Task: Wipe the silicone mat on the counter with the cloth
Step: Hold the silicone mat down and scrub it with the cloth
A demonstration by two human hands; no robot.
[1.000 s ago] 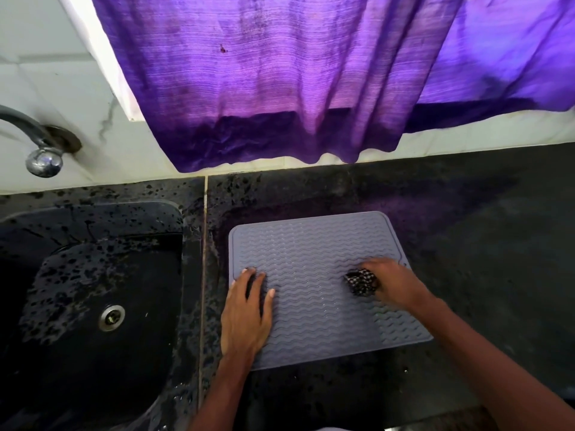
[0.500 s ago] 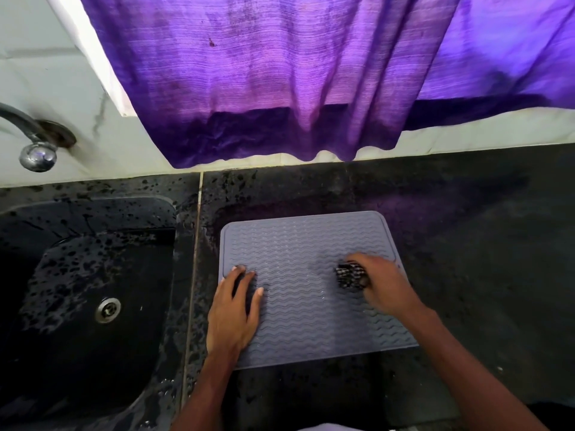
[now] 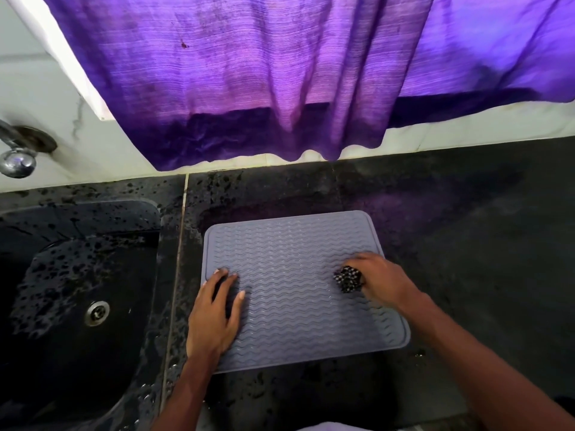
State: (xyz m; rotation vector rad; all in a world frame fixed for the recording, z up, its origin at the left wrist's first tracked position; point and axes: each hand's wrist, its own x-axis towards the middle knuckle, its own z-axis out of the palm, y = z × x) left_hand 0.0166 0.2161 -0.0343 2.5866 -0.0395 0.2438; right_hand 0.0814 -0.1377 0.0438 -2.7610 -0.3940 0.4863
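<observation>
A grey silicone mat (image 3: 292, 262) with a wavy ribbed surface lies flat on the dark counter (image 3: 466, 244). My left hand (image 3: 214, 315) rests flat on the mat's left part, fingers straight and spread. My right hand (image 3: 382, 281) grips a bunched black-and-white checked cloth (image 3: 348, 279) and holds it down on the mat's right part. Most of the cloth is hidden inside the fist.
A black speckled sink (image 3: 77, 290) with a metal drain (image 3: 97, 312) sits left of the mat. A chrome tap (image 3: 17, 157) sticks out of the white wall at far left. A purple curtain (image 3: 264, 82) hangs over the counter's back edge.
My right hand with the cloth has slid slightly up the mat's right part. My left hand has stayed flat on the left part. The camera has shifted a little.
</observation>
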